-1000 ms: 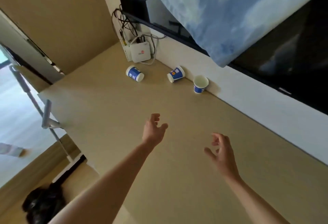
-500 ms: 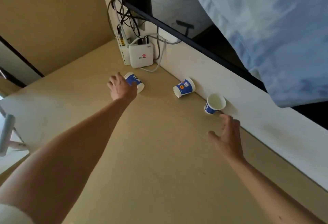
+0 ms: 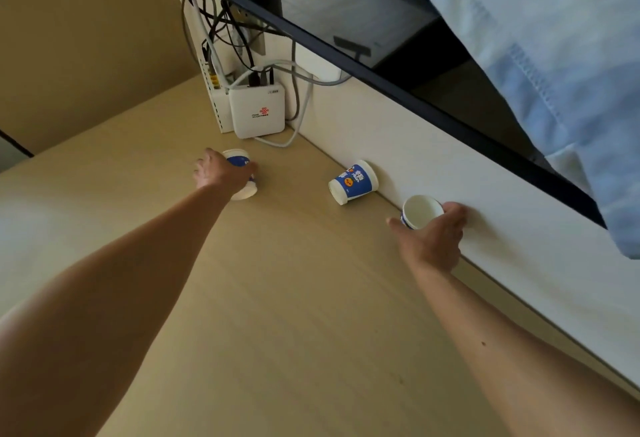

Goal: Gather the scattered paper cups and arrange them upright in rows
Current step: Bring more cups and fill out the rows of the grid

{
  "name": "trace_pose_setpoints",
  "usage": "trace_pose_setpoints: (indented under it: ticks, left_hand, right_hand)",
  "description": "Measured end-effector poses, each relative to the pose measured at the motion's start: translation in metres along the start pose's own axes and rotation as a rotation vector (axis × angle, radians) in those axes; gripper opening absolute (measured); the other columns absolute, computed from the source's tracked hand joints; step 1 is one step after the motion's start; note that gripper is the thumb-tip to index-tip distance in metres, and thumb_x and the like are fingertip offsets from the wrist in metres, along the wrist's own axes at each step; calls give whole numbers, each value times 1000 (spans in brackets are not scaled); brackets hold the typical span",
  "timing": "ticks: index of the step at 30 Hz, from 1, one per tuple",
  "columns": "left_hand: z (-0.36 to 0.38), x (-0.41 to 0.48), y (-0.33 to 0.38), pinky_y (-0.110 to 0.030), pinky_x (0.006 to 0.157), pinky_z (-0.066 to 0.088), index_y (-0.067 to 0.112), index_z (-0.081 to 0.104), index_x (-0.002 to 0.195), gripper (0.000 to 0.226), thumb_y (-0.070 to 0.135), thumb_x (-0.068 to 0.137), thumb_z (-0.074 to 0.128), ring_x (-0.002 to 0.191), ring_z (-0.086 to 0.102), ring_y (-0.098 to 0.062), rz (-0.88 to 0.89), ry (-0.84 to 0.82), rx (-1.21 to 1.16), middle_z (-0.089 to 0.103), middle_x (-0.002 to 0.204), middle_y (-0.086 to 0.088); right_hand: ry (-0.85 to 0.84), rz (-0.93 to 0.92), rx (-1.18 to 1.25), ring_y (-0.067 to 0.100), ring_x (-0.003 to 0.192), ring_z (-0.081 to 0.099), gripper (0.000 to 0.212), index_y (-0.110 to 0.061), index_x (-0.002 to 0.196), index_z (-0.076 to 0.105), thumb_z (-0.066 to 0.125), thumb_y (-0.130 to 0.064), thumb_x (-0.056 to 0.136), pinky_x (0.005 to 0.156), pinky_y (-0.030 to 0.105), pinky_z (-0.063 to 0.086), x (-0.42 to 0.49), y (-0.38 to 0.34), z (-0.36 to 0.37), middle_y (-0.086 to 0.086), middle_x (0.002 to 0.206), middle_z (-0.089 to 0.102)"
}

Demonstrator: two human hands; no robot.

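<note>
Beige tabletop (image 3: 294,298) met a white wall panel (image 3: 450,177) beside the right hand (image 3: 433,239), which curled round an upright cup (image 3: 420,209). Left hand (image 3: 218,173) gripped a tipped cup (image 3: 239,159). Between them lay a third cup (image 3: 353,182), blue label unreadable. Beyond the left hand stood a white box (image 3: 258,111) bearing a red logo.

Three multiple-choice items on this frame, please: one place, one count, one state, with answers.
1. The untouched cup lies: A) on its side by the wall; B) inside another cup; C) on the floor.
2. Paper cups in view: A) two; B) three; C) five.
3. The right cup, held by the right hand, is: A) mouth up; B) mouth down; C) crushed.
Answers: A, its side rests on the desk; B, the left hand holds the left cup too; A, its open inside shows.
</note>
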State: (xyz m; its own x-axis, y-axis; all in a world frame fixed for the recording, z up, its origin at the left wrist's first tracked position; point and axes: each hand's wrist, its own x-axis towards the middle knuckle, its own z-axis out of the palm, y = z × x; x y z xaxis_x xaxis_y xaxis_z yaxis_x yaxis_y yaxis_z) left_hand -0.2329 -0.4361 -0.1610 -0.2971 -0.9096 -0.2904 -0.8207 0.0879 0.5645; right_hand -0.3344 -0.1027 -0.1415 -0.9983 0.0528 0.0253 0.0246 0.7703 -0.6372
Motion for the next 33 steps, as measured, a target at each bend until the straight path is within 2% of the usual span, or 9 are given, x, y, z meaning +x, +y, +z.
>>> trace_pose_setpoints:
  ticks: [4,7,12,15,18,19,25,29,33]
  left_hand:
    - [-1,-16,-3,-39,81,49,9,42,129,71,31,73,80,108,55,-31,96,-47,-74,56,122,-13]
    - [-6,-55,-8,-22,61,47,15,40,139,84,28,69,85,85,57,-15,181,-111,-269,55,111,-1]
    - [-3,-158,-25,-29,75,57,17,50,133,82,24,62,90,93,65,-16,256,-272,-502,64,109,0]
    - [3,-231,-34,-19,61,56,19,57,122,69,20,61,89,91,69,-13,253,-391,-584,68,104,1]
    - [7,-303,-41,-19,60,56,24,59,116,64,24,58,87,86,69,-8,277,-489,-622,69,100,6]
    - [8,-324,-44,-19,60,56,27,58,115,63,26,58,86,84,69,-5,292,-510,-624,69,98,9]
    - [25,-465,-50,-17,63,55,36,54,113,62,24,62,87,86,66,3,455,-673,-494,67,97,26]
    - [46,-556,-50,-14,64,53,40,54,112,64,23,60,88,88,63,5,534,-718,-418,65,98,28]
    - [67,-644,-46,-11,61,50,41,55,110,64,21,60,88,87,63,4,586,-769,-381,66,98,25]
  right_hand:
    - [41,17,66,34,112,56,72,-14,122,42,84,-38,68,85,46,47,-1,-1,5,6,126,53]
    - [45,6,111,34,112,58,72,-14,124,45,84,-35,68,90,48,49,-14,1,-4,5,128,55]
    - [12,-4,210,31,109,57,68,-11,121,50,88,-22,65,88,40,49,-58,20,-40,7,122,55]
    - [-23,-9,245,25,102,57,66,-11,117,52,88,-18,62,82,35,48,-93,47,-78,5,116,55]
    - [-38,8,288,18,101,57,66,-16,117,52,90,-17,63,79,23,46,-130,84,-123,1,115,54]
    - [-38,27,311,17,101,57,66,-17,117,52,90,-16,63,78,20,46,-142,95,-137,0,115,54]
    - [3,185,411,20,107,61,66,-15,121,53,91,-15,67,85,33,56,-210,177,-241,2,120,57]
    - [78,233,460,16,107,62,66,-19,122,53,91,-16,68,80,13,50,-244,237,-305,0,121,58]
    - [142,234,485,16,107,62,68,-20,123,53,92,-19,67,90,32,54,-264,298,-363,-2,119,59]
